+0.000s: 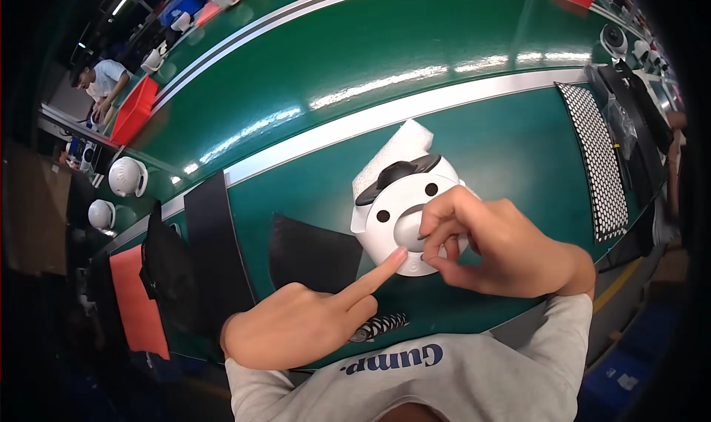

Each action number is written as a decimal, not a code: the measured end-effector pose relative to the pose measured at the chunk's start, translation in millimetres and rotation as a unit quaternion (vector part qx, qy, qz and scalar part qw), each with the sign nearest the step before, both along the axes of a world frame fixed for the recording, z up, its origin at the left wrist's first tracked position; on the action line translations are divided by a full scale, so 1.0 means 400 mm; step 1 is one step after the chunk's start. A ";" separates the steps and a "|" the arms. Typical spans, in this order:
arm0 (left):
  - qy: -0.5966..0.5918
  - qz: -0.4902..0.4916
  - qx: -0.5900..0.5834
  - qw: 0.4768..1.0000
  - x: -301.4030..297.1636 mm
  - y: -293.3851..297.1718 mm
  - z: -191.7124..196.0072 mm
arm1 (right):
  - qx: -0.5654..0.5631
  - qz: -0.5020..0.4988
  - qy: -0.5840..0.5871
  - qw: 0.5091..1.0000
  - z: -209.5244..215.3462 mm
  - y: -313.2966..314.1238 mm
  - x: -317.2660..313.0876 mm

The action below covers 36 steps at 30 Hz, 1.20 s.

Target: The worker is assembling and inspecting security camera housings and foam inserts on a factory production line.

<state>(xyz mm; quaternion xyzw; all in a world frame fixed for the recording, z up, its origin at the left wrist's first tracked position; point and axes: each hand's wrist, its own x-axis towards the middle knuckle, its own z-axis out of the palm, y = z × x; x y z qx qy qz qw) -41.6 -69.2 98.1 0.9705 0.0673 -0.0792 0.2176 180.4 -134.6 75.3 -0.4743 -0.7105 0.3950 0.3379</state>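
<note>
A white round device (pixel 381 238) with two black round pads on its face and an oval recess rests on the green table, its black base (pixel 404 176) pointing away from me. My right hand (pixel 489 244) is over its right side, thumb and fingertips pinched at the recess's lower edge; whatever is between them is too small to make out. From the left, my left hand (pixel 304 322) reaches in, index finger stretched out and touching the device's lower rim, other fingers curled. Beside those fingers lies a black-and-white patterned strip (pixel 386 324); I cannot tell whether they touch it.
White foam wrap (pixel 407 141) lies behind the device, a black sheet (pixel 311 255) to its left. At right lies a black sheet with rows of white dots (pixel 595 159). White devices (pixel 127 176) stand at far left. A co-worker (pixel 107 81) sits beyond a red bin (pixel 135 111).
</note>
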 end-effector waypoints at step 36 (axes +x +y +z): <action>0.011 -0.026 0.078 0.997 -0.004 0.000 0.018 | 0.079 -0.041 -0.128 0.988 -0.008 -0.014 -0.064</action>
